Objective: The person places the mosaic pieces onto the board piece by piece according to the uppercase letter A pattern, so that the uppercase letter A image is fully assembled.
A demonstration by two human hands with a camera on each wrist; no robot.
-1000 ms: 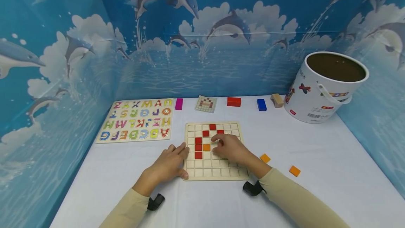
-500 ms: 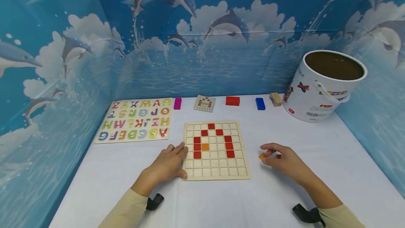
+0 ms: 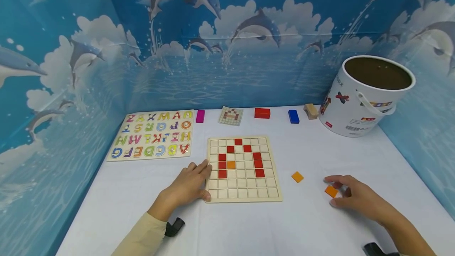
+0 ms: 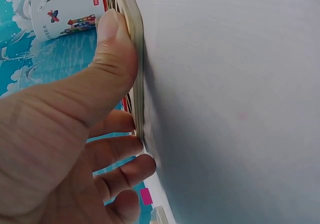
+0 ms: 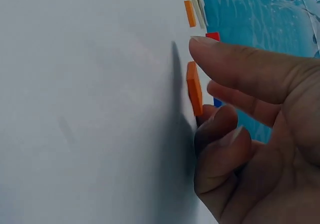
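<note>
A wooden grid board [image 3: 241, 194] lies on the white table, with several red square tiles [image 3: 238, 142] in an arch shape and one orange tile [image 3: 231, 165] in its cells. My left hand [image 3: 188, 183] rests at the board's left edge; in the left wrist view the thumb [image 4: 112, 49] lies against the rim. At the right, my right hand [image 3: 359, 196] has its thumb and fingers spread around a loose orange tile [image 3: 331, 191]. The right wrist view shows a gap between the thumb [image 5: 225, 59] and that tile [image 5: 194, 89]. Another orange tile [image 3: 297, 177] lies nearer the board.
Behind at left is an alphabet puzzle board [image 3: 151, 135]. Along the back stand a magenta block [image 3: 200, 116], a small pattern card [image 3: 230, 116], a red block [image 3: 262, 113], a blue block [image 3: 293, 116], a wooden block [image 3: 311, 111] and a white bucket [image 3: 355, 106].
My right hand has moved off the board to the right, past the nearer orange tile, to the farther one. My left hand stays at the board's edge.
</note>
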